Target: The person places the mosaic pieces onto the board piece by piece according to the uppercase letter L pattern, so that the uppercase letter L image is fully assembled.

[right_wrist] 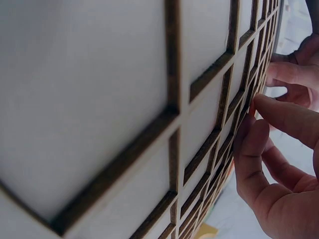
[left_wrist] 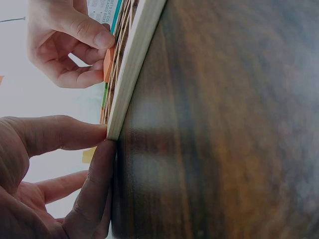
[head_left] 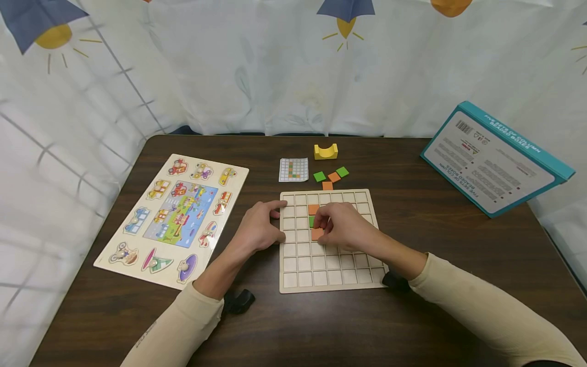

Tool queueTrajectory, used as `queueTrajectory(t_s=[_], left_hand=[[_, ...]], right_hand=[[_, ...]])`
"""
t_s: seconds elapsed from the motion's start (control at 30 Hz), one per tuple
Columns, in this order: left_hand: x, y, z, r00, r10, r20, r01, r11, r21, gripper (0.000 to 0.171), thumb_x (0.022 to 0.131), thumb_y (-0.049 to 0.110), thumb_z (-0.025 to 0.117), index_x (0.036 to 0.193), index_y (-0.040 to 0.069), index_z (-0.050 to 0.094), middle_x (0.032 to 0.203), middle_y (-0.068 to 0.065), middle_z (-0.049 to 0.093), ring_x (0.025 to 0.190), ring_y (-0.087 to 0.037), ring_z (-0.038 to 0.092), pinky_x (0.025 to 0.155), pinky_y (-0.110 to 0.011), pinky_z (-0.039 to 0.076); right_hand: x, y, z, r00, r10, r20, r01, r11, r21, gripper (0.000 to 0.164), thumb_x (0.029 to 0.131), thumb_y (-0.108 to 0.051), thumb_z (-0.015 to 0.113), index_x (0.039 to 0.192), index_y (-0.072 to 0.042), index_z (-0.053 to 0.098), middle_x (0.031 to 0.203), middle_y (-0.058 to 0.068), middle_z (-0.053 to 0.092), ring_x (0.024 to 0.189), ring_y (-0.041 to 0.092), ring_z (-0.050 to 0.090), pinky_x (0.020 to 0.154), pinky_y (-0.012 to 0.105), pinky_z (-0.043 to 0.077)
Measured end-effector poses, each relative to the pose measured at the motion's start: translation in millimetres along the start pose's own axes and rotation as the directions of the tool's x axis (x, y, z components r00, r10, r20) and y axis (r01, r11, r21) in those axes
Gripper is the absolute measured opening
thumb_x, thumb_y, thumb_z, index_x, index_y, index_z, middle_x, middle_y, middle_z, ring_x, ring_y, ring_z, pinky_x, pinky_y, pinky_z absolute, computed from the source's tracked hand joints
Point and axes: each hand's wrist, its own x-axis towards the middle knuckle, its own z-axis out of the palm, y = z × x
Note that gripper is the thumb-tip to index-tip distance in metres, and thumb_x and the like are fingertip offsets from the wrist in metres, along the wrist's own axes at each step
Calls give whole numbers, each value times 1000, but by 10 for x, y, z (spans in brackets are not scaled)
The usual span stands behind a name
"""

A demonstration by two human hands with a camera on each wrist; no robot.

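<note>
A wooden grid board (head_left: 289, 280) with square cells lies flat in front of me. My left hand (head_left: 259, 227) rests its thumb and fingers against the board's left edge; the left wrist view shows fingertips (left_wrist: 99, 130) right at the rim. My right hand (head_left: 346, 226) pinches an orange square tile (head_left: 317, 234) at a cell in the third column. Above that tile in the same column sit a green tile (head_left: 311, 221), partly hidden by the fingers, and another orange tile (head_left: 313, 209). The right wrist view shows thumb and index finger together low over the grid.
Behind the board lie loose green tiles (head_left: 319, 176), orange tiles (head_left: 334, 177), a small pattern card (head_left: 282, 171) and a yellow curved block (head_left: 326, 152). A picture puzzle board (head_left: 183, 163) with vehicle pieces lies left. A teal box (head_left: 500, 158) leans at the back right.
</note>
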Motion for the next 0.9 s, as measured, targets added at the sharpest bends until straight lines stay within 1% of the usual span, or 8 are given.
queueTrajectory(t_s=[0.13, 0.43, 0.6, 0.9], left_hand=[[-4, 0, -1, 1000, 2, 1, -2, 1000, -3, 83, 69, 1, 83, 147, 15, 60, 119, -13, 66, 111, -32, 59, 82, -35, 51], [-3, 0, -5, 1000, 4, 2, -4, 1000, -11, 83, 69, 0, 83, 147, 14, 60, 119, -14, 66, 108, -32, 58, 79, -34, 51], [-10, -3, 0, 1000, 8, 0, -8, 1000, -10, 82, 68, 0, 82, 147, 14, 60, 119, -14, 66, 109, -32, 58, 80, -35, 51], [-13, -3, -6, 1000, 17, -2, -17, 1000, -11, 82, 68, 1, 82, 147, 14, 60, 119, -14, 66, 109, -32, 59, 79, -35, 51]], right_hand=[[2, -3, 1, 1000, 3, 0, -3, 1000, 1, 19, 80, -7, 86, 93, -12, 73, 84, -1, 67, 75, 13, 61, 70, 27, 54], [-13, -19, -12, 1000, 9, 2, -9, 1000, 5, 19, 80, -9, 87, 94, -12, 74, 85, 0, 68, 75, 13, 61, 69, 28, 54], [-15, -24, -34, 1000, 4, 2, -4, 1000, 3, 20, 80, -11, 88, 95, -12, 74, 87, 1, 68, 75, 13, 61, 69, 28, 54], [-20, -17, -110, 1000, -10, -25, 10, 1000, -4, 21, 79, -11, 88, 96, -12, 75, 90, 3, 70, 75, 12, 64, 69, 28, 56]])
